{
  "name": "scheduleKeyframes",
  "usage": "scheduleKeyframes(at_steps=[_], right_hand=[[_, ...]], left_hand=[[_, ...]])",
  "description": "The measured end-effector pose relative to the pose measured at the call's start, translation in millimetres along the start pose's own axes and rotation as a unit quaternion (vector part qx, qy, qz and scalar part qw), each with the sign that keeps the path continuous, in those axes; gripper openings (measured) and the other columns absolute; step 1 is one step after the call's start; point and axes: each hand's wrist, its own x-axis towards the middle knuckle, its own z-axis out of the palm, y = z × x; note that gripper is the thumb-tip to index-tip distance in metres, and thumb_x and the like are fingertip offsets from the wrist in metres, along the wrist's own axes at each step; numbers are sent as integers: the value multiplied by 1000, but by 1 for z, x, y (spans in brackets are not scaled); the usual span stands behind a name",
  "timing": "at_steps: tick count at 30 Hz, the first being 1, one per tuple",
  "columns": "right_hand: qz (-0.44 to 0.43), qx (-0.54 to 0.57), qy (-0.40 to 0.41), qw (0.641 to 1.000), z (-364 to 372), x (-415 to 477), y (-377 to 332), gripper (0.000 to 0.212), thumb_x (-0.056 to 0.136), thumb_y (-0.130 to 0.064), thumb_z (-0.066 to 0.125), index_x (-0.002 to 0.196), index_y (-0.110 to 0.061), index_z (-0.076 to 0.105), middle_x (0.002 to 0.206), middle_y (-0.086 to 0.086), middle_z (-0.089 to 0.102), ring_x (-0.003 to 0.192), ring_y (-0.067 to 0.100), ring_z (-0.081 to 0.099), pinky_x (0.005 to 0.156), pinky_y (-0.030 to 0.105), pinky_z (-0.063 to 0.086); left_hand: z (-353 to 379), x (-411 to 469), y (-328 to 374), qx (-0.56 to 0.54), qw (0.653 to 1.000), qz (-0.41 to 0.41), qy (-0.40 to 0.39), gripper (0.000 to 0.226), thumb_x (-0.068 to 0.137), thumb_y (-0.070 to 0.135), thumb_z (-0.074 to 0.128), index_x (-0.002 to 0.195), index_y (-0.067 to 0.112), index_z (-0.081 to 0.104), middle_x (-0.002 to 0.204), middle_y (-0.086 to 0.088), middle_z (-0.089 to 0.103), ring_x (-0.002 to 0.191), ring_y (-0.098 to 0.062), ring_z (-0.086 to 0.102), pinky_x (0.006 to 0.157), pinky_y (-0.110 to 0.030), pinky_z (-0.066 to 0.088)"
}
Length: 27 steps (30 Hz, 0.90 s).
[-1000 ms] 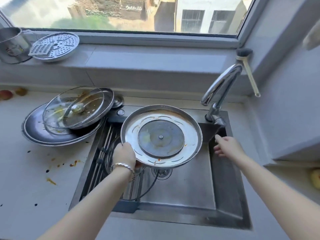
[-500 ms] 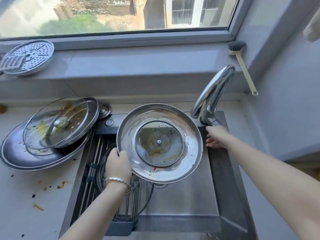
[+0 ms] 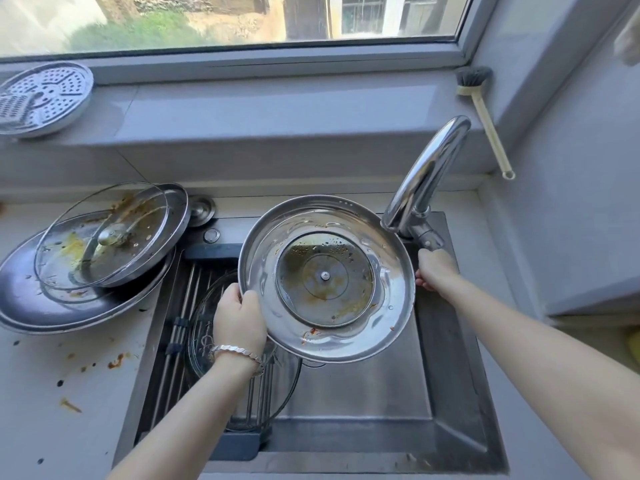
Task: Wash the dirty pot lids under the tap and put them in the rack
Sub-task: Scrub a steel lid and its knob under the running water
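My left hand (image 3: 239, 318) grips the left rim of a large steel pot lid (image 3: 388, 306) with a glass centre, held underside up over the sink. Water lies pooled on the lid, and brown and orange stains show on it. The chrome tap (image 3: 426, 174) arches over the lid's upper right edge. My right hand (image 3: 433, 268) holds the tap handle at its base. A rack (image 3: 180, 317) of steel rods fills the sink's left side, with a glass lid (image 3: 207, 323) lying in it, partly hidden by my left arm.
A pile of dirty lids (image 3: 104, 237) lies on the left counter, with food spots around it. A perforated steamer plate (image 3: 41, 95) sits on the windowsill. A dish brush (image 3: 485, 116) hangs at the right corner. The sink basin (image 3: 363, 393) is bare at the right.
My right hand reached the tap base and closed on its handle. Water now pools on the lid. The lid has shifted slightly right under the spout.
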Motion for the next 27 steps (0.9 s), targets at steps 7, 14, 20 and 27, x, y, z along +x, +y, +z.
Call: scheduleKeyframes(at_steps=[7,14,20,27], right_hand=[[-36,-6,-6,999,-5,0,5,29,86,-14,34,62,-5,47,60,13,52,47,23,48,48,24,39],[-33,-34,5,999,-7,-12,1,36,92,-29,37,94,0,58,88,19,60,79,32,59,77,36,48],[-405,-252,85,875,9,-78,-1,57,94,-37,32,140,-5,35,149,12,32,141,23,22,116,33,7],[-546,-407,-175,711,49,-130,4,82,78,-70,4,140,-22,-19,144,-9,-28,135,8,-28,112,26,-19]], left_hand=[[3,-3,-1,-10,1000,0,-6,31,83,0,37,57,13,28,54,0,31,51,-18,25,50,-32,21],[5,-2,-4,-9,1000,4,-12,28,83,2,38,60,13,29,56,-2,29,54,-19,25,52,-31,22],[4,-9,2,1,1000,25,-6,31,84,0,39,57,12,28,54,-1,32,52,-19,26,51,-32,21],[11,-20,-1,3,999,32,-41,25,84,2,40,60,8,39,55,-4,39,55,-22,33,54,-33,27]])
